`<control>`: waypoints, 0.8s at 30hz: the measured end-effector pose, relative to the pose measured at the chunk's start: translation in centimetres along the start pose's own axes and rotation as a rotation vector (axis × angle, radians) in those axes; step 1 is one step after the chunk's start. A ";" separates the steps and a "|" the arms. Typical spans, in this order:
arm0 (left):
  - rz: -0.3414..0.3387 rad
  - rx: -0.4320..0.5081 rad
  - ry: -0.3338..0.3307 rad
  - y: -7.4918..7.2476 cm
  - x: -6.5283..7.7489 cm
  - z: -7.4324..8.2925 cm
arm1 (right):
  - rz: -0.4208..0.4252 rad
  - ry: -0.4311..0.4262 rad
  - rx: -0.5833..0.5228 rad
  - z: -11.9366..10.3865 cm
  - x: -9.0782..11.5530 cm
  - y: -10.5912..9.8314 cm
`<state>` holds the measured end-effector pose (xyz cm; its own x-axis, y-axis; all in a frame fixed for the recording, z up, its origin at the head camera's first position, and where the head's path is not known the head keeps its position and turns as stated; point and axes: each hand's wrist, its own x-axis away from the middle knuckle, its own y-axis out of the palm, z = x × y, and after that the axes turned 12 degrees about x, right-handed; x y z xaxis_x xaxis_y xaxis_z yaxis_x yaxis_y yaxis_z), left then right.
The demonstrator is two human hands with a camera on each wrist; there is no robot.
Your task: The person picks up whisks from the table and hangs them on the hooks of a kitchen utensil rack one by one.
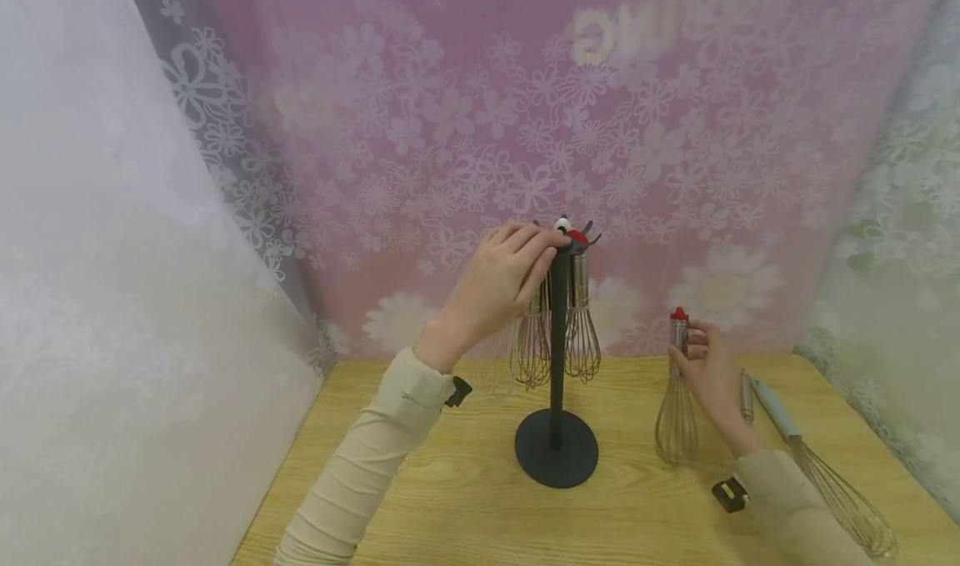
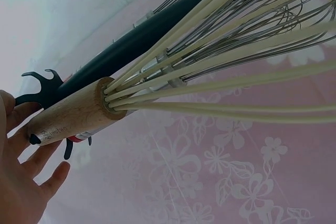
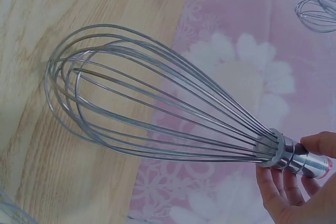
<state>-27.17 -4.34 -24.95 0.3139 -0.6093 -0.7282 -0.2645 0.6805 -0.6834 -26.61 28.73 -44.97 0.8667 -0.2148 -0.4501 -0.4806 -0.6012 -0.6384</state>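
At a wooden surface (image 1: 450,512), the left hand (image 1: 501,278), fingers extended, touches the top of a black stand (image 1: 557,469) hung with whisks (image 1: 582,345), perhaps to steady it, while rightward the right hand (image 1: 711,374) grips a red-tipped whisk (image 1: 678,428) by its handle, leaving the wire loops downward and untouched.
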 end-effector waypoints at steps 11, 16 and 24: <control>-0.008 -0.007 -0.007 0.0 -0.1 0.1 | 0.052 0.010 -0.073 -1.2 0.6 0.1; -0.008 -0.005 -0.011 0.0 -0.1 0.1 | 0.083 0.010 -0.097 -1.7 1.0 0.1; -0.009 -0.002 -0.021 -0.1 0.0 0.2 | 0.105 -0.009 -0.124 -3.1 1.3 -0.2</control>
<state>-26.97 -4.29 -24.86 0.3355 -0.6067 -0.7207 -0.2634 0.6741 -0.6901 -24.92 26.14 -43.48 0.8111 -0.2746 -0.5164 -0.5477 -0.6663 -0.5061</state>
